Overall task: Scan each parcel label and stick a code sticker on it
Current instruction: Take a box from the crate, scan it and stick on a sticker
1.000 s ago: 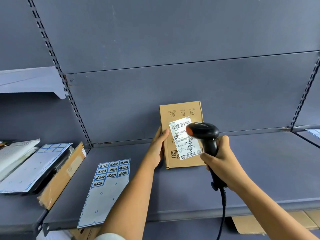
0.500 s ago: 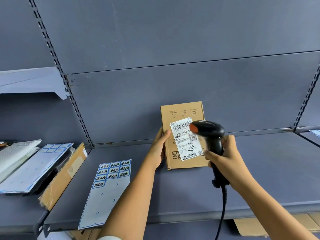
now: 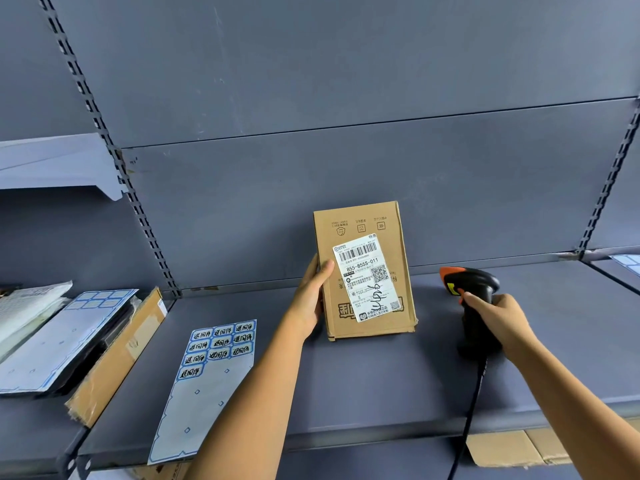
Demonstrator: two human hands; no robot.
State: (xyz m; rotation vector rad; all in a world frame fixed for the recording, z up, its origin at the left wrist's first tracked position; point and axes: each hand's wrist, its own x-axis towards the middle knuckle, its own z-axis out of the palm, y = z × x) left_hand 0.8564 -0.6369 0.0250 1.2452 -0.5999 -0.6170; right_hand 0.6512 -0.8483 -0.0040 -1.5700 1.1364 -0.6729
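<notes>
parcel (image 3: pixel 358 221), a flat brown cardboard box, stands on end on the grey metal shelf (image 3: pixel 346 393) with its front facing the camera, close to the back panel (image 3: pixel 311 168). three small printed icons with tiny text run along its upper edge, too small to read. a white shipping label (image 3: pixel 367 277) is stuck slightly askew on the front. it carries a barcode at the top, the bold number "855-855s-011", a qr code at the right, fine chinese print, and a black handwritten scrawl that cannot be read with certainty. large dark printed characters on the box show partly below the label.

the left hand (image 3: pixel 311 296) has a grip on the parcel's left edge, thumb on the front and fingers behind.

well to the right, the right hand (image 3: pixel 498 313) has its grip closed round the handle of a black scanner (image 3: pixel 474 285) with an orange nose, index finger on the orange trigger. its cable (image 3: pixel 471 410) drops over the shelf's front edge.

left of the parcel a sticker sheet (image 3: pixel 207 382) lies flat on the shelf, overhanging the front edge. ten blue-bordered stickers (image 3: pixel 221 342) with black handwritten chinese characters sit at its top, the rest peeled.

further left, on the next shelf section, another sheet (image 3: pixel 65 334) lies on a stack beside a cardboard piece (image 3: pixel 117 358).
</notes>
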